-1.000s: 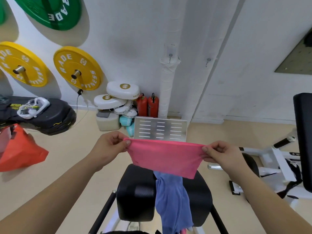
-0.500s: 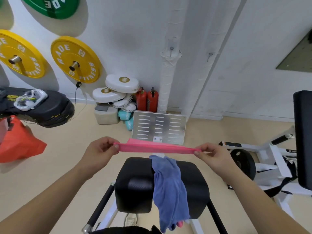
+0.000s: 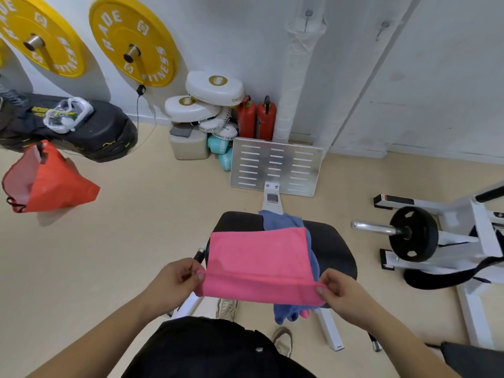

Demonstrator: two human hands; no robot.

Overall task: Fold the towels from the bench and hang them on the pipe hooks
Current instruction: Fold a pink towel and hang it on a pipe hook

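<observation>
Pink towel (image 3: pixel 259 257), lowered over bench (image 3: pixel 339 249), pinched by left hand (image 3: pixel 174 285) and right hand (image 3: pixel 345 294) fingers; plate (image 3: pixel 109 31) reads FITNESS.

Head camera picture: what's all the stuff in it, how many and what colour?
pink towel: one, pink, spread over the bench
blue towel: one, blue, on the bench under the pink towel
bench: one, black, centre
pipe: one, white, far wall
weight plates: two clearly seen, yellow, on the wall, upper left
fire extinguishers: two, red, beside the pipe
bag: one, orange, left
barbell plate: one, black, right
left hand: one, pinching the pink towel's near left corner
right hand: one, pinching its near right corner
</observation>
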